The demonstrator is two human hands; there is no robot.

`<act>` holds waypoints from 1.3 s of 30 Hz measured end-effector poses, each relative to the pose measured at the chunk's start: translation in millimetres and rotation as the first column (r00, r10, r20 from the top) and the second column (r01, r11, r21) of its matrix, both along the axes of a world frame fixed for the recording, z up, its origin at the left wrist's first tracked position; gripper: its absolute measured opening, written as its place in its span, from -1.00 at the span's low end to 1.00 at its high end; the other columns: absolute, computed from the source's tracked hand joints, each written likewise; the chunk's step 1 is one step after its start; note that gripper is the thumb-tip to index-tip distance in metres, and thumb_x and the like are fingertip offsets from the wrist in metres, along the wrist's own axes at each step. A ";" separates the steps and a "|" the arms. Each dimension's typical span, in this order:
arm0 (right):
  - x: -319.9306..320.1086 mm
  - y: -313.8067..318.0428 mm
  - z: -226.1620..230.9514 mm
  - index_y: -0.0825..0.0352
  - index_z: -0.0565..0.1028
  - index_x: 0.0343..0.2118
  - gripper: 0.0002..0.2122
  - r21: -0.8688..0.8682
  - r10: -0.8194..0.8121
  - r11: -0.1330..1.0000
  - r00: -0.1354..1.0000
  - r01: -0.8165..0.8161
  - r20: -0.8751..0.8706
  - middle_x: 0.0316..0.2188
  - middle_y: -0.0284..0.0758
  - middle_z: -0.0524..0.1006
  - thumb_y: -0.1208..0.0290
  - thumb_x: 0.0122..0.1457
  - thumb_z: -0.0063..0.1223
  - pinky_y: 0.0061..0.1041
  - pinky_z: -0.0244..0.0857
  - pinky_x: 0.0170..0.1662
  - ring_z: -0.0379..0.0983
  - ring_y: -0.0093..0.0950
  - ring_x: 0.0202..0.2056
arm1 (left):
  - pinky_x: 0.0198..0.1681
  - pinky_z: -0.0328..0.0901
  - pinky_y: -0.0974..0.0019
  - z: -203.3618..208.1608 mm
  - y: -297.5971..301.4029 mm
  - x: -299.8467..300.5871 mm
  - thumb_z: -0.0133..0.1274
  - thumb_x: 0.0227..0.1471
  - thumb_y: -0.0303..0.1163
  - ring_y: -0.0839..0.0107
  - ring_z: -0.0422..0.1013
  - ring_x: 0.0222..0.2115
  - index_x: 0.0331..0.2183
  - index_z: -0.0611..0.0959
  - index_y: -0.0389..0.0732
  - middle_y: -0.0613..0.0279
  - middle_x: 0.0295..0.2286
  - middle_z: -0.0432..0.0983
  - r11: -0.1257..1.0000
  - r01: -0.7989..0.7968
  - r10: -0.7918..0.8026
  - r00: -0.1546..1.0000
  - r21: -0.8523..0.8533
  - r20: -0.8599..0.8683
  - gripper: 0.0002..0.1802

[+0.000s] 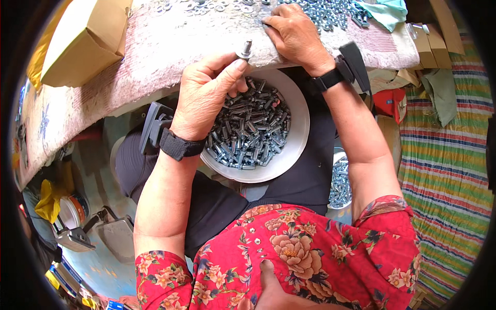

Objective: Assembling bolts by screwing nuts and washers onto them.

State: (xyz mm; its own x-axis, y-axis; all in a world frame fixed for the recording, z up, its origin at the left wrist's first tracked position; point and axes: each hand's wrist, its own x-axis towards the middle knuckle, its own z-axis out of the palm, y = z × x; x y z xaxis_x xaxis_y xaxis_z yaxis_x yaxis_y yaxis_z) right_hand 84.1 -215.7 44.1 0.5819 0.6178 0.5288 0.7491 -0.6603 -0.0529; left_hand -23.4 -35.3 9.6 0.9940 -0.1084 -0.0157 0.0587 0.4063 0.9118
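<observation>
My left hand (204, 90) pinches a metal bolt (247, 48) upright between thumb and fingertips, its threaded end up and a washer around it. Below that hand, a pale round bowl (299, 113) on my lap holds many loose bolts (253, 126). My right hand (299, 39) rests at the table with its fingers curled together. Its fingertips touch the cloth between scattered washers (206, 7) and a heap of small metal parts (328, 13). Whatever may be in that grip is hidden.
A worn pale cloth covers the table (155, 51). An open cardboard box (82, 46) stands on its left, and a light blue cloth (385, 11) lies at the far right. A white bucket (341, 181) of metal parts is beside my right leg. Striped sheeting (444, 191) spreads at right.
</observation>
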 end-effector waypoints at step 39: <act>-88.3 14.9 37.7 0.37 0.37 -0.58 -0.80 0.115 0.130 0.989 0.895 -0.089 -0.427 -0.67 -0.26 0.36 0.37 0.05 0.04 -0.53 0.11 -0.57 0.25 -0.45 -0.64 | -0.50 0.22 0.62 11.5 15.9 -25.7 0.02 0.01 -0.43 0.70 0.33 -0.55 -0.29 0.59 -0.27 0.40 -0.53 0.47 0.951 0.228 -0.253 0.962 0.207 0.101 -0.82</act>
